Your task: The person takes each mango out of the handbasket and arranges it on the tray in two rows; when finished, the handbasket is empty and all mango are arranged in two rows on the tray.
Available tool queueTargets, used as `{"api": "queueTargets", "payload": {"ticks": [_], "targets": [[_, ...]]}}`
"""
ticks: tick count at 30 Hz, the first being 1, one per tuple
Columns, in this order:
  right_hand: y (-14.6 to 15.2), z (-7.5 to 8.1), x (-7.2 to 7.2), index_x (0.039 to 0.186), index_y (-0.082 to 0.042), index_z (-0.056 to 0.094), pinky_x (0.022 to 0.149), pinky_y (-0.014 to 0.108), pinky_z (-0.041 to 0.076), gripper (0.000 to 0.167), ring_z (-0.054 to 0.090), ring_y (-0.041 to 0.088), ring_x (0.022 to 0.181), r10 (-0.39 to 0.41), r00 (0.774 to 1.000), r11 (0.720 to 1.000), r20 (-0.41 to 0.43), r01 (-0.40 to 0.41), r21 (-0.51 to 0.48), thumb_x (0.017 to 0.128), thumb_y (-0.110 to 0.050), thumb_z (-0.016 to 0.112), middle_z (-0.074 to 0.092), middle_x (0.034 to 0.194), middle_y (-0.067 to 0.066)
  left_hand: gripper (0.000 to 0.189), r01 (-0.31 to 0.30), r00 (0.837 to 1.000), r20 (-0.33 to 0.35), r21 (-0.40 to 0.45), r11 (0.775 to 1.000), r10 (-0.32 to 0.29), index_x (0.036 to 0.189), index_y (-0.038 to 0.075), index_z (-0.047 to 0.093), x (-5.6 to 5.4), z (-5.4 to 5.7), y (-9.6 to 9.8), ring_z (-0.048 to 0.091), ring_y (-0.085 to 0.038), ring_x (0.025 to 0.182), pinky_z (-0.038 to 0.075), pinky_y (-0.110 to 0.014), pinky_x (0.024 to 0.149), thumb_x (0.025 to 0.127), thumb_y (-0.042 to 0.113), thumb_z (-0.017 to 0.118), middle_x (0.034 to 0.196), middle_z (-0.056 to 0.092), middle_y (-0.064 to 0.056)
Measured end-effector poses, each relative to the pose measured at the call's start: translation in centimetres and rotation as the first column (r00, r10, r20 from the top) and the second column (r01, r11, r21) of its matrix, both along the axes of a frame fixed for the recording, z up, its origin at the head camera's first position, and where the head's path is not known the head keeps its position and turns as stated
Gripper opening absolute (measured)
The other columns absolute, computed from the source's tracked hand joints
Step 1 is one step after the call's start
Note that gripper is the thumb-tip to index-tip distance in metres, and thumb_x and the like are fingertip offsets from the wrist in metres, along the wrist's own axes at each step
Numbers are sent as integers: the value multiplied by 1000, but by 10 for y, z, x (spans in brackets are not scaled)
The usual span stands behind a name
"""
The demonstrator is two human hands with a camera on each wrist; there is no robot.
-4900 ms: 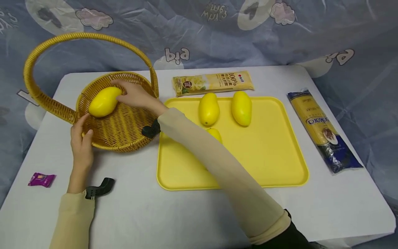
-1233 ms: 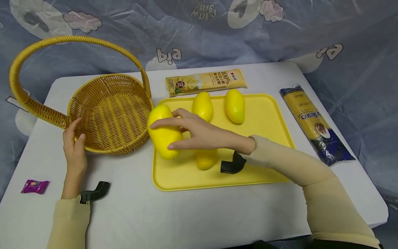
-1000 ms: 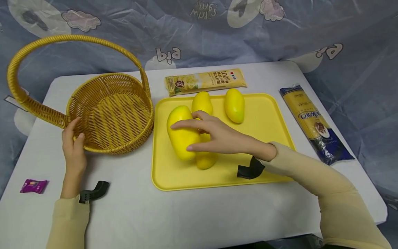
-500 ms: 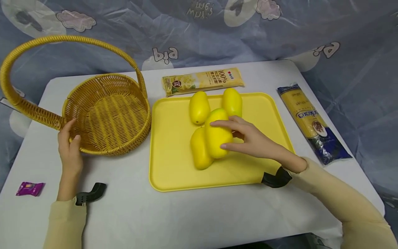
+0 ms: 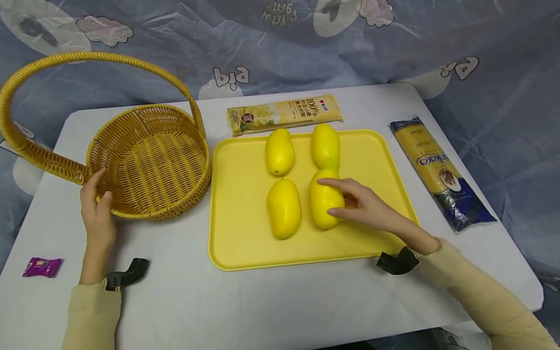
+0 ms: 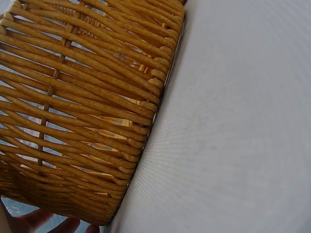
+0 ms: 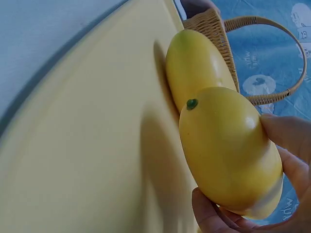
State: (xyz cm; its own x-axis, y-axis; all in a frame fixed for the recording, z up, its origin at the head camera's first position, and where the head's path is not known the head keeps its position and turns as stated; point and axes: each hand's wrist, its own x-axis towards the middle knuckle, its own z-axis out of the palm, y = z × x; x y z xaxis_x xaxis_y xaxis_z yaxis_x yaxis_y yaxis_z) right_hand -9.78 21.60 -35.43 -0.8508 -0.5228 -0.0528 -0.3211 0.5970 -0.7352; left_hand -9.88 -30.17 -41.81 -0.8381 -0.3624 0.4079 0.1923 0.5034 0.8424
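My right hand [image 5: 369, 206] holds a yellow mango [image 5: 323, 204] between thumb and fingers over the yellow tray [image 5: 245, 250]. In the right wrist view this mango [image 7: 228, 150] shows its green stem end, with another mango [image 7: 197, 63] behind it. To its left on the tray lies a mango [image 5: 284, 209]; two more, one at back left [image 5: 280, 151] and one at back right [image 5: 325, 146], lie along the far side. The held mango's far end meets the back right one in the head view. My left hand [image 5: 98, 216] grips the near left rim of the wicker basket [image 5: 203, 170], which holds nothing.
A pasta packet [image 5: 284, 114] lies behind the tray, and a blue and yellow pasta bag [image 5: 442, 172] lies to its right. The basket's tall handle [image 5: 109, 57] arches up at left. A purple wrapped candy [image 5: 42, 267] sits near the left table edge.
My right hand has carried the mango out of the basket, rightward across the tray, and lowered it right of the near mango. My left hand has stayed at the basket rim.
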Motion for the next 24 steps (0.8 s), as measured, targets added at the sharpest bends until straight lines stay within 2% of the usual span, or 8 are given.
{"api": "queueTargets", "payload": {"ticks": [6, 14, 19, 24], "targets": [[4, -6, 0, 140, -22, 43, 62, 26, 34, 59, 39, 18, 72, -22, 999, 1000, 35, 21, 16, 86, -19, 66, 40, 84, 6, 48, 10, 1000, -6, 1, 1000, -10, 136, -1, 45, 1, 1, 2, 32, 5, 123, 19, -26, 112, 90, 10, 34, 124, 40, 26], [8, -13, -1, 141, -21, 41, 63, 25, 35, 62, 40, 19, 72, -15, 1000, 999, 9, 15, 37, 85, -20, 66, 40, 82, 8, 48, 21, 1000, -14, 15, 1000, -20, 136, 2, 45, 2, -1, 0, 33, 3, 125, 18, -27, 113, 90, 10, 34, 125, 40, 24], [8, -13, 1, 144, -20, 37, 70, 26, 39, 64, 42, 17, 83, -2, 1000, 997, -17, 4, 77, 87, -21, 65, 47, 94, 6, 48, 22, 1000, -15, 13, 1000, -22, 136, 5, 46, 2, -3, -2, 33, 2, 126, 18, -27, 113, 90, 11, 35, 126, 40, 24], [11, -12, 4, 147, -21, 31, 78, 28, 46, 63, 46, 18, 94, -13, 1000, 994, 4, 12, 108, 90, -24, 60, 52, 120, 10, 48, 17, 1000, -20, 15, 1000, -17, 135, 0, 45, 1, 0, 2, 33, 4, 124, 19, -27, 112, 90, 12, 35, 125, 40, 24]]}}
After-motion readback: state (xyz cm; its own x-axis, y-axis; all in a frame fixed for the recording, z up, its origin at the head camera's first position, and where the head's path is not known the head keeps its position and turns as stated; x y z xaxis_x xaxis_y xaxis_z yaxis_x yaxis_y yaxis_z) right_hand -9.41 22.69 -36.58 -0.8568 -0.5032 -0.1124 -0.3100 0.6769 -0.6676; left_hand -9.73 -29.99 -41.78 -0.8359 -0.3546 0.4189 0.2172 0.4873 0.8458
